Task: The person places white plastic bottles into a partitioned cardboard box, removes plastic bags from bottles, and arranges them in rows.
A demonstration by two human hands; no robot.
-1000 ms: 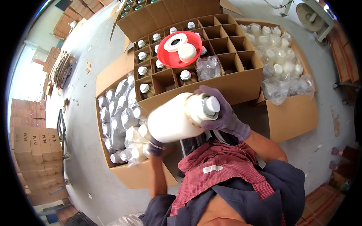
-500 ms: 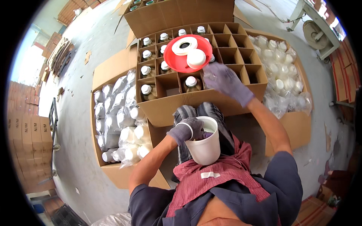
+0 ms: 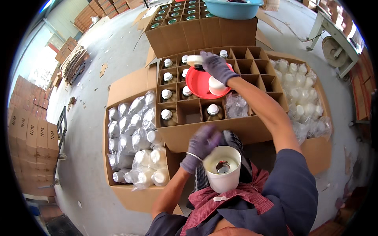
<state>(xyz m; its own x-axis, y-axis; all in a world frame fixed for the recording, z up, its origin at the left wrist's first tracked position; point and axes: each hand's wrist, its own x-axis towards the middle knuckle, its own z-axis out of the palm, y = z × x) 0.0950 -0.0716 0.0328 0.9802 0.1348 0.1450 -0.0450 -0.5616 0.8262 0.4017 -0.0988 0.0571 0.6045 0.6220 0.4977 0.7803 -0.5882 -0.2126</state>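
My right hand [image 3: 219, 68], in a grey-purple glove, grips a white ring-shaped roll [image 3: 195, 60] with a dark core, raised above a red dish [image 3: 197, 82]. A white round piece [image 3: 217, 85] sits in the dish, which rests on a divided carton [image 3: 220, 128] of white-capped bottles [image 3: 213, 111]. My left hand [image 3: 201, 145], gloved too, is off the carton's near side; motion smears its fingers. Just right of it, between my thighs, stands a white tub [image 3: 224, 179] with a small shiny object [image 3: 222, 166] inside.
Crumpled clear plastic [image 3: 237, 105] fills one carton cell. Open boxes of bagged white bottles flank the carton on the left [image 3: 134, 129] and right [image 3: 297, 86]. Behind it, a blue basin [image 3: 232, 10] tops another divided box [image 3: 201, 35]. Stacked cartons [image 3: 33, 145] stand far left.
My right hand has moved up and left and lifted the ring-shaped roll off the dish. My left hand has come out of the tub. Crumpled plastic now shows in a carton cell.
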